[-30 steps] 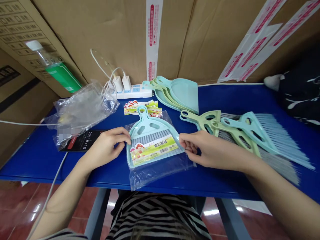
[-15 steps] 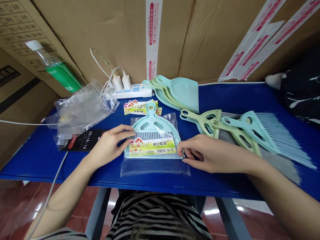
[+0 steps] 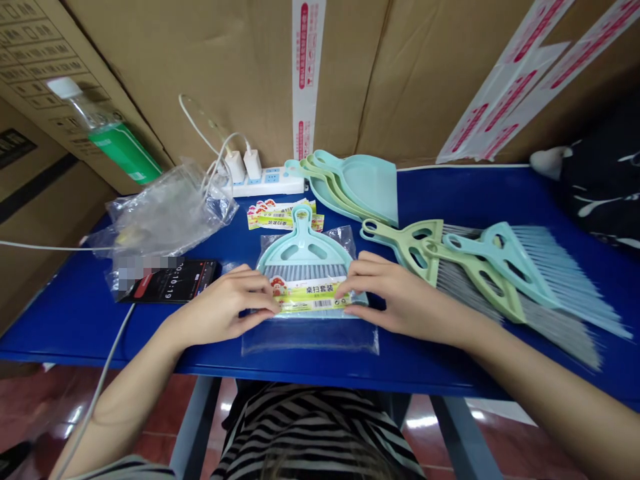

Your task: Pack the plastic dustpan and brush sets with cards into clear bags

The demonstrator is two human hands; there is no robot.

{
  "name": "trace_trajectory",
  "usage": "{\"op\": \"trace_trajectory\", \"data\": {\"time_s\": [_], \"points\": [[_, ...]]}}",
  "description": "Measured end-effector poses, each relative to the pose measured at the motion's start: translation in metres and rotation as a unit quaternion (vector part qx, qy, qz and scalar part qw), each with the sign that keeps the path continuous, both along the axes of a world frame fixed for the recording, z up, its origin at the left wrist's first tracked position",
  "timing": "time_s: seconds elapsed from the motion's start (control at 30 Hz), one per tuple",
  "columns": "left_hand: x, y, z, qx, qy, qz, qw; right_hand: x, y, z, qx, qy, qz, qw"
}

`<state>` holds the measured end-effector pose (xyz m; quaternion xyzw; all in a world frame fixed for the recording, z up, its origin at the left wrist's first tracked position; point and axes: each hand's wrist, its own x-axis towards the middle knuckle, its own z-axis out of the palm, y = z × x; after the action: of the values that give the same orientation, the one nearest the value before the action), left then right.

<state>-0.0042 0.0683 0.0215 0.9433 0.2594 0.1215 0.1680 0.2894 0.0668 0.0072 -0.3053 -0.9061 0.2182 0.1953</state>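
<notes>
A light-blue dustpan with a grey brush [image 3: 303,255] lies in a clear plastic bag [image 3: 310,337] on the blue table [image 3: 450,193], a yellow-green label card [image 3: 307,297] across its front. My left hand [image 3: 227,307] lies on the bag's left side, fingers pressing the label's left end. My right hand [image 3: 395,293] lies on the right side, fingers stretched flat over the label's right end. The bag's open flap sticks out toward me below both hands.
Stacked dustpans [image 3: 357,187] lie behind, loose brushes [image 3: 480,263] to the right, spare label cards [image 3: 277,215] and a power strip [image 3: 263,181] at the back. A pile of clear bags [image 3: 165,217], a phone [image 3: 173,280] and a bottle [image 3: 107,130] are on the left. Cardboard boxes wall the rear.
The bagged set turned from tilted to square with the table edge. Both hands moved inward from the bag's sides onto the label and now press it flat.
</notes>
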Motion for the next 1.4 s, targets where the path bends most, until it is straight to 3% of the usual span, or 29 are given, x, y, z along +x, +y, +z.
{"op": "trace_trajectory", "data": {"time_s": [0.6, 0.8, 0.97, 1.2, 1.4], "points": [[-0.006, -0.003, 0.011, -0.099, 0.034, -0.037, 0.994, 0.003, -0.003, 0.004, -0.016, -0.038, 0.037, 0.998], [-0.014, -0.004, 0.018, -0.152, 0.063, -0.044, 0.985, 0.01, -0.005, 0.011, -0.056, -0.05, 0.057, 0.996], [-0.008, -0.004, 0.014, -0.134, 0.047, -0.036, 0.989, 0.015, -0.01, 0.018, -0.068, -0.093, 0.061, 0.991], [-0.004, -0.003, 0.013, -0.091, 0.02, 0.006, 0.996, 0.004, -0.01, 0.011, 0.013, -0.1, 0.042, 0.994], [-0.003, -0.006, 0.01, -0.061, -0.006, 0.063, 0.996, -0.003, -0.01, 0.005, -0.038, -0.05, -0.032, 0.998]]}}
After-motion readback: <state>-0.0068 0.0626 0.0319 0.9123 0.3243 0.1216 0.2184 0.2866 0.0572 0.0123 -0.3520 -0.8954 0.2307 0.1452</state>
